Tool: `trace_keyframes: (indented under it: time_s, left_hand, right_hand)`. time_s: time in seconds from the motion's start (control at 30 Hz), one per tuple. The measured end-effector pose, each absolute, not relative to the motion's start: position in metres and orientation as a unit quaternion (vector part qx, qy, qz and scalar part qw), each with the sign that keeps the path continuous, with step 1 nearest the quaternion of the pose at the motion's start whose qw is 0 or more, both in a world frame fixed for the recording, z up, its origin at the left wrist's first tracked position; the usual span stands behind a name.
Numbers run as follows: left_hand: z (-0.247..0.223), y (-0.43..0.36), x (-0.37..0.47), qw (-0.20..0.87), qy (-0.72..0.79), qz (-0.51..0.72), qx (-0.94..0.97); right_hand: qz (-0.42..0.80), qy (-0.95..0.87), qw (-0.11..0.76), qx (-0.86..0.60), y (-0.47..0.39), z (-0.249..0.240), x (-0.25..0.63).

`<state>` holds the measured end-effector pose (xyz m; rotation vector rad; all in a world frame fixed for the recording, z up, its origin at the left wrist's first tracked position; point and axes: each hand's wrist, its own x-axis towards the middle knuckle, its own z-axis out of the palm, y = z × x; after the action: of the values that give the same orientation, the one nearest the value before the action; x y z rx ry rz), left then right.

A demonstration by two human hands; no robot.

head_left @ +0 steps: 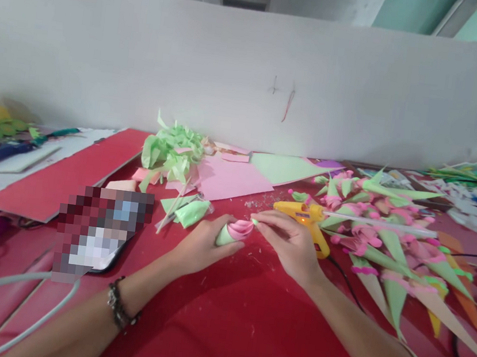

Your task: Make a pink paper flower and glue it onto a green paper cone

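My left hand (201, 242) is closed around a small paper flower (238, 230), with rolled pink layers inside a pale green wrap; its open end faces right. At that pink rim, the fingertips of my right hand (293, 246) pinch a tiny light green bit (254, 221), too small to make out its kind. Right behind the right hand lies a yellow glue gun (304, 212) with a long clear stick out of its back. A soft green lump in clear plastic (193, 213) rests beyond my left hand, beside a thin wooden stick (171, 208).
Many finished cone-shaped paper flowers (387, 243) are heaped at the right. Green crumpled paper (177, 148) and pink sheets (233, 181) lie at the back. A phone (112, 244), a red board (69, 172) and a white cable (45, 299) occupy the left. A white partition (169, 66) stands behind.
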<state>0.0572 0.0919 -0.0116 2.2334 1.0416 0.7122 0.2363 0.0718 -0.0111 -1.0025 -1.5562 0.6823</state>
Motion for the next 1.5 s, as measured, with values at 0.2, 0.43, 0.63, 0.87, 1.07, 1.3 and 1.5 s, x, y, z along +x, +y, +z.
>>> trace_keyframes:
  time_s: [0.2, 0.43, 0.63, 0.87, 1.07, 1.3, 1.5]
  left_hand:
    - [-0.012, 0.092, 0.057, 0.288, 0.386, 0.261, 0.837]
    - [-0.012, 0.091, 0.056, 0.282, 0.381, 0.270, 0.838]
    - [-0.015, 0.096, 0.056, 0.195, 0.439, 0.223, 0.848]
    - [-0.012, 0.104, 0.049, 0.026, 0.455, 0.217, 0.863]
    - [-0.030, 0.130, 0.026, -0.109, 0.568, 0.207, 0.789]
    - [-0.030, 0.137, 0.024, -0.123, 0.543, 0.215, 0.803]
    - [-0.012, 0.114, 0.041, -0.108, 0.440, 0.278, 0.847]
  right_hand:
    - [0.297, -0.662, 0.543, -0.423, 0.073, -0.014, 0.236]
    - [0.354, -0.634, 0.538, -0.428, 0.072, -0.014, 0.233]
    - [0.378, -0.591, 0.555, -0.446, 0.074, -0.015, 0.233]
    - [0.297, -0.614, 0.531, -0.502, 0.076, -0.017, 0.236]
    - [0.288, -0.645, 0.512, -0.489, 0.073, -0.014, 0.234]
    - [0.286, -0.669, 0.503, -0.466, 0.074, -0.018, 0.234]
    - [0.267, -0.693, 0.507, -0.437, 0.071, -0.016, 0.232]
